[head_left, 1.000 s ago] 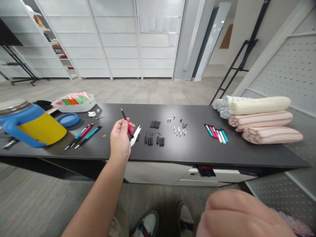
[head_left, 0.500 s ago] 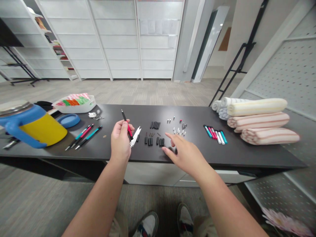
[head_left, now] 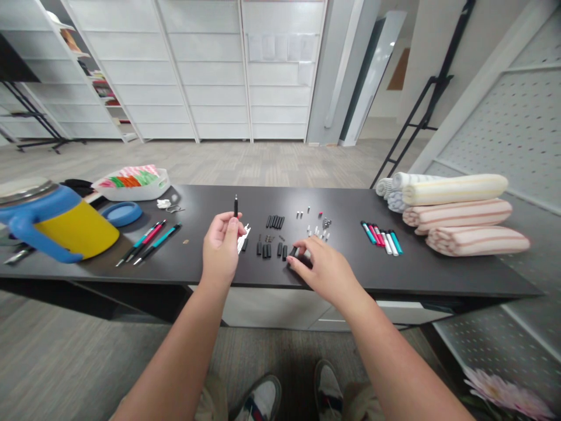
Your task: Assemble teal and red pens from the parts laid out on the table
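My left hand point(head_left: 222, 248) is closed round a pen point(head_left: 235, 206), which stands upright with its black tip pointing up. My right hand point(head_left: 322, 270) rests on the black table point(head_left: 342, 269), with thumb and forefinger pinching a small black pen part point(head_left: 293, 252) at the right end of a row of black sleeves point(head_left: 267, 250). White refills point(head_left: 243, 235) lie just right of my left hand. More black parts point(head_left: 275, 221) and small silver and white bits point(head_left: 318, 231) lie behind.
Three finished pens point(head_left: 151, 238) lie at the left, beside a yellow and blue jug point(head_left: 56, 225), a blue lid point(head_left: 120, 213) and a white tray point(head_left: 131, 182). Coloured pen barrels point(head_left: 382, 236) and rolled towels point(head_left: 458, 213) sit at the right.
My right hand came up from below, reached over the table and closed on a black part. My left hand turned the pen from slanted to upright.
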